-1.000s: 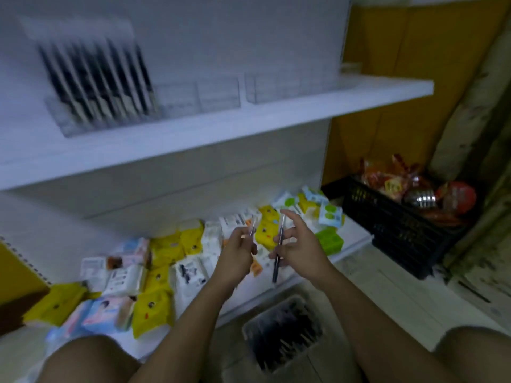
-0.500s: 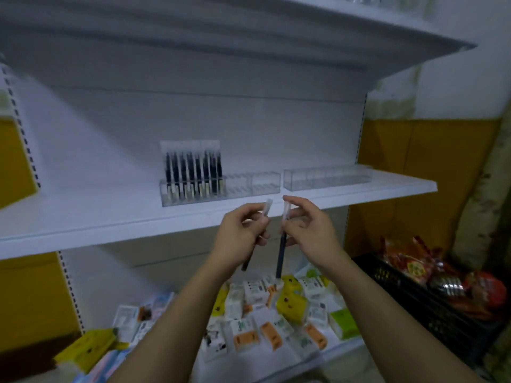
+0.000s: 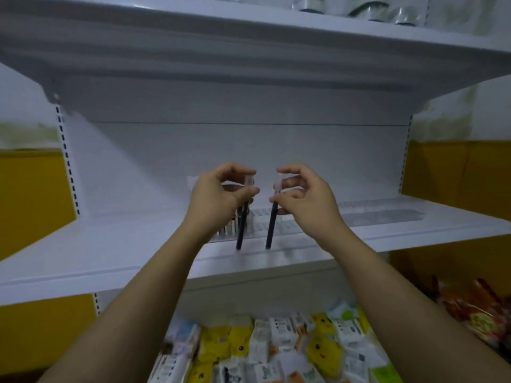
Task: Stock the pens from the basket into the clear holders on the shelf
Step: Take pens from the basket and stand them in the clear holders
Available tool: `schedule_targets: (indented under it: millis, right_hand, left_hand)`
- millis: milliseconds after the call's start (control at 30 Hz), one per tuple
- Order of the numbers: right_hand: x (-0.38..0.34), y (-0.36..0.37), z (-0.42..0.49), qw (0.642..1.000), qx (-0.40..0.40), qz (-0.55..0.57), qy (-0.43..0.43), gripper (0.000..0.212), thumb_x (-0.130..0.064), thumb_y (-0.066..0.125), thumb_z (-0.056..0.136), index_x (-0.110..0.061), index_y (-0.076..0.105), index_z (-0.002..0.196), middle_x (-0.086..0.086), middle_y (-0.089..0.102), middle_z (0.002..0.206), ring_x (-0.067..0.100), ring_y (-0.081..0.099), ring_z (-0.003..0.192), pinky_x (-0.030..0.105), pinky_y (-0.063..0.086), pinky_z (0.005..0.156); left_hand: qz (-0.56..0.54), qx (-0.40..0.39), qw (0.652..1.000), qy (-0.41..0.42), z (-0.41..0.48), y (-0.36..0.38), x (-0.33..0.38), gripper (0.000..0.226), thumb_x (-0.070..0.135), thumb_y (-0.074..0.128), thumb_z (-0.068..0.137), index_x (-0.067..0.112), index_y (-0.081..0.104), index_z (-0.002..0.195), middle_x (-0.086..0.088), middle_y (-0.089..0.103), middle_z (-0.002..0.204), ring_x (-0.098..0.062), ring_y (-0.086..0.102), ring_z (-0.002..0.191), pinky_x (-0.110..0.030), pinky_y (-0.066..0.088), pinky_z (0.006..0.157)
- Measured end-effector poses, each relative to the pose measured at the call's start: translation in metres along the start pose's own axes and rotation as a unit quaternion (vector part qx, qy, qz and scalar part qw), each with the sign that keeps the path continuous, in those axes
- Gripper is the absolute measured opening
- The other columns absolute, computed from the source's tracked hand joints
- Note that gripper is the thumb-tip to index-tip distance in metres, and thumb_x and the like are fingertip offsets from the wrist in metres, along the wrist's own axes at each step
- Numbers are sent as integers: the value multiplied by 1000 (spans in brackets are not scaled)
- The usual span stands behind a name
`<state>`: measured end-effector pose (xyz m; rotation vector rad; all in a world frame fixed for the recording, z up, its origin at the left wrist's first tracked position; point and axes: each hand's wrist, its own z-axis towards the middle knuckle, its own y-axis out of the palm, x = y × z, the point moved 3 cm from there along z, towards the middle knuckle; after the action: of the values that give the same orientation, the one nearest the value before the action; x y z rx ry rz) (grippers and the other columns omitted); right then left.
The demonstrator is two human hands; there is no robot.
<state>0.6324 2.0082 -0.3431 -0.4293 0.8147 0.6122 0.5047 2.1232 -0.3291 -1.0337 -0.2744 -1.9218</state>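
Status: both arms raised in front of mid shelf (image 3: pixel 110 252), one pen per hand. L hand (image 3: pixel 218 200): thumb + fingertips pinch left pen (image 3: pixel 241 230) just below its clear cap; cap end up, dark barrel hangs down, slightly tilted. R hand (image 3: pixel 301 200): same pinch on right pen (image 3: pixel 271 228), cap up, barrel down, also slightly tilted. Pens are side by side, apart, w/ a narrow gap btw them. Lower tips show against the shelf's front area; can't tell if they touch anything. Clear holder (image 3: pixel 262 222) sits on the shelf directly behind the hands, partly hidden by them. Stocked pens (image 3: pixel 231 228) stand in its left end, behind the L hand; count not readable. Second clear holder (image 3: pixel 381 214) is on the same shelf, to the right of the first. Upper shelf (image 3: pixel 249 37) is overhead, w/ blurred items on top. Below: yellow + white packets (image 3: pixel 276 341) lie loose on the bottom shelf. Orange snack bags (image 3: pixel 475 308) at far right, low.
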Motion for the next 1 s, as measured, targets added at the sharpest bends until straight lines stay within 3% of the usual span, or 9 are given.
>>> schedule_targets:
  millis: [200,333,567,767,900,1000]
  right_hand:
    - [9,13,50,999,7,-5,-34,38,3,68,83,-24,58,109,9,67,97,26,66,84,38,60,74]
    - [19,14,75,998,19,-19,-49,39,2,68,83,-32,55,97,7,68,95,23,67,82,41,60,72]
    - [38,24,96,998,22,-21,-51,34,-1,68,84,-26,55,104,2,64,91,18,67,75,40,60,71]
    - [48,28,105,998,2,-36,-57,37,-1,68,83,-32,54,98,4,65,93,21,66,79,44,59,73]
    - [52,28,107,997,-15,-50,-53,35,-2,69,84,-29,56,101,3,64,94,21,65,81,38,60,73]
    - [56,32,105,996,-62,-48,-37,32,-2,68,84,-27,57,100,3,64,93,18,65,80,26,56,67]
  left_hand:
    - [52,53,995,61,47,-13,9,22,15,76,78,24,65,93,-5,68,94,-11,69,79,-19,57,72]
    - [127,78,983,105,72,-11,8,24,22,78,76,21,62,94,0,66,89,-12,65,82,-21,56,73]
    - [172,62,978,100,91,2,-18,24,20,79,75,17,63,92,0,65,86,-14,65,82,-27,57,76]
    - [166,91,976,104,94,0,-20,21,22,77,76,22,61,91,6,64,85,-11,64,81,-20,55,73]
    - [155,100,973,141,96,4,-6,21,23,77,77,22,61,91,6,64,86,-9,64,80,-19,55,73]
    - [147,107,970,159,97,5,0,21,24,77,77,21,60,91,6,64,86,-9,64,80,-21,55,74]
